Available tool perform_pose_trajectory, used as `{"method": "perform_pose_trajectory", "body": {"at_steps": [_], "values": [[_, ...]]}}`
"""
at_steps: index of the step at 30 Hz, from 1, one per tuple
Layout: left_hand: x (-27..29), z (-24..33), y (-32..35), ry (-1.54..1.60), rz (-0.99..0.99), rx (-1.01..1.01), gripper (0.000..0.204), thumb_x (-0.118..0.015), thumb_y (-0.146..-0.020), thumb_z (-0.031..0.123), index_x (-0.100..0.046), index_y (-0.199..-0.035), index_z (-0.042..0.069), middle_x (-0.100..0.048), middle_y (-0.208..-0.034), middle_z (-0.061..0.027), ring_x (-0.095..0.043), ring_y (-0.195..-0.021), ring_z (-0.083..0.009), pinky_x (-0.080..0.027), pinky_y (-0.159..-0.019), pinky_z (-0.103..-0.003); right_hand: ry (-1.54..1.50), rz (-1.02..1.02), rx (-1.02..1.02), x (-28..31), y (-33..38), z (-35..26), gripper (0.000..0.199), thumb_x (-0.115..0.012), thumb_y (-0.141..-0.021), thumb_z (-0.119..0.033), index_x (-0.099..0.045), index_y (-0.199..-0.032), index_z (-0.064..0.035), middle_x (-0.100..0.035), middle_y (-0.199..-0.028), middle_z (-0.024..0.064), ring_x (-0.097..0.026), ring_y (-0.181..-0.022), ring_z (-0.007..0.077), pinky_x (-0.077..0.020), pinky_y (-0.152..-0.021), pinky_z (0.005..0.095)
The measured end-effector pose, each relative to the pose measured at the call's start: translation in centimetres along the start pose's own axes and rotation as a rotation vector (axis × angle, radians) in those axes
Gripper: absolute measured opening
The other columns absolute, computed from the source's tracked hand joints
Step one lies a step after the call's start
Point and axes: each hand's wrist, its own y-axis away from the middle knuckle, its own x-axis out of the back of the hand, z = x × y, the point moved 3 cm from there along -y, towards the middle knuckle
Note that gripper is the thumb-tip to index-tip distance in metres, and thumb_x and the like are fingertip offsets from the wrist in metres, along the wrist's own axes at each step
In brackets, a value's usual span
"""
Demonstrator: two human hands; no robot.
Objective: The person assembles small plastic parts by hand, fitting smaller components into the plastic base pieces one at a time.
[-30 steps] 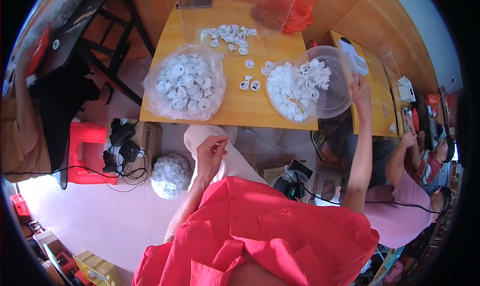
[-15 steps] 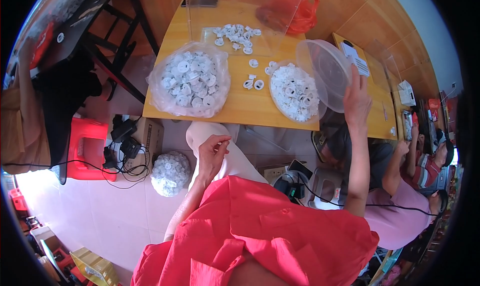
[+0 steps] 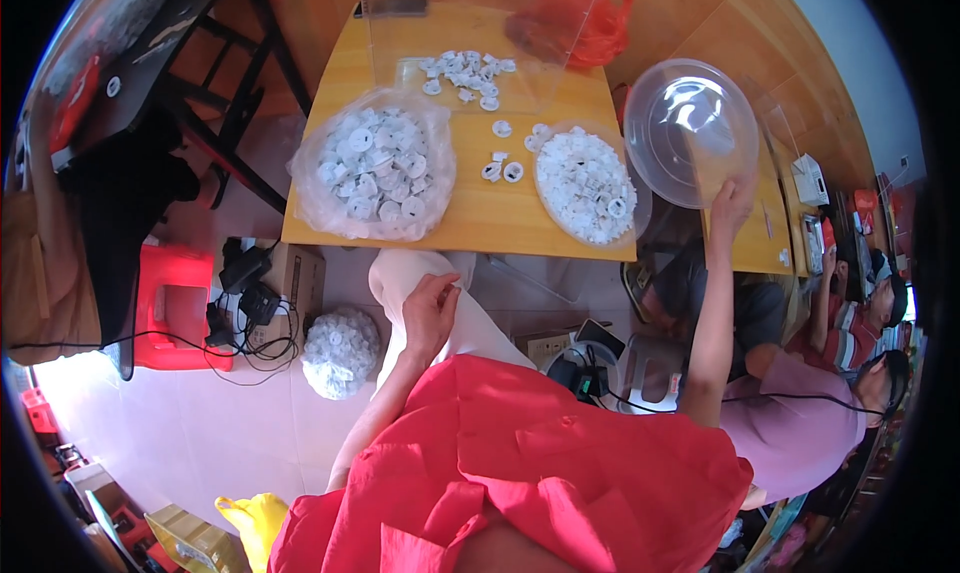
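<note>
My right hand [image 3: 732,205] grips the lower rim of a clear round plastic bowl [image 3: 690,133], raised over the table's right side. The bowl is see-through and nothing shows inside it. Over my pale-trousered thigh [image 3: 480,323] rests my left hand [image 3: 430,308], fingers loosely bent and apart, with nothing visible in them. On the table, a clear bag [image 3: 300,178] full of white round plastic parts stands to the left. A clear shallow container [image 3: 643,223] heaped with small white parts lies to the right. Between them are a few loose white parts [image 3: 502,129].
More white parts [image 3: 465,73] lie farther back on the wooden table [image 3: 490,213], by a clear upright panel. A red plastic bag [image 3: 600,28] and a dark phone-like slab [image 3: 392,9] are at the back. Left stands a red stool [image 3: 160,313]; people sit at right.
My right hand has moved lower while the bowl has swung right and turned its round face toward me. My left hand's fingers have loosened. A yellow bag shows at lower left.
</note>
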Motion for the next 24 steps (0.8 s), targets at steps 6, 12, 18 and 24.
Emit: {"method": "perform_pose_trajectory", "body": {"at_steps": [6, 12, 18, 24], "values": [[-1.1, 0.2, 0.7, -0.276, 0.119, -0.224, 0.015, -0.062, -0.080, 0.007, -0.064, -0.095, 0.009, -0.059, -0.080, -0.0051, -0.059, -0.067, -0.0245, -0.047, -0.057, -0.032, -0.790, -0.267, -1.371, -6.0, 6.2, 7.3, 0.033, -0.057, -0.080, -0.007, -0.048, -0.111, -0.0033, -0.058, -0.078, 0.0092, -0.055, -0.049, 0.0145, -0.0460, -0.039, 0.0247], [-1.4, 0.4, 0.6, -0.349, 0.138, -0.284, 0.015, -0.063, -0.079, 0.008, -0.065, -0.093, 0.010, -0.058, -0.077, -0.0042, -0.059, -0.067, -0.0228, -0.046, -0.056, -0.033, -0.976, -0.529, -1.720, -15.0, 7.1, 8.6, 0.030, -0.063, -0.082, -0.019, -0.050, -0.105, -0.0047, -0.052, -0.074, 0.0061, -0.055, -0.051, 0.0159, -0.0504, -0.040, 0.0259], [-1.8, 0.4, 0.4, -0.411, 0.138, -0.300, 0.015, -0.063, -0.078, 0.007, -0.065, -0.092, 0.009, -0.058, -0.076, -0.0039, -0.059, -0.066, -0.0217, -0.047, -0.056, -0.032, -1.044, -0.712, -1.723, -22.7, 6.4, 4.7, 0.033, -0.057, -0.086, -0.022, -0.048, -0.112, -0.0032, -0.054, -0.096, 0.0136, -0.061, -0.071, 0.0228, -0.0571, -0.056, 0.0339], [-2.1, 0.5, 0.0, -0.397, 0.134, -0.323, 0.017, -0.064, -0.076, 0.005, -0.065, -0.092, 0.010, -0.058, -0.076, -0.0039, -0.059, -0.066, -0.0209, -0.047, -0.055, -0.031, -0.965, -1.099, -1.557, -27.1, 7.6, 1.1, 0.027, -0.050, -0.090, -0.028, -0.056, -0.094, -0.0015, -0.055, -0.066, 0.0088, -0.057, -0.052, 0.0217, -0.0455, -0.044, 0.0303]]}}
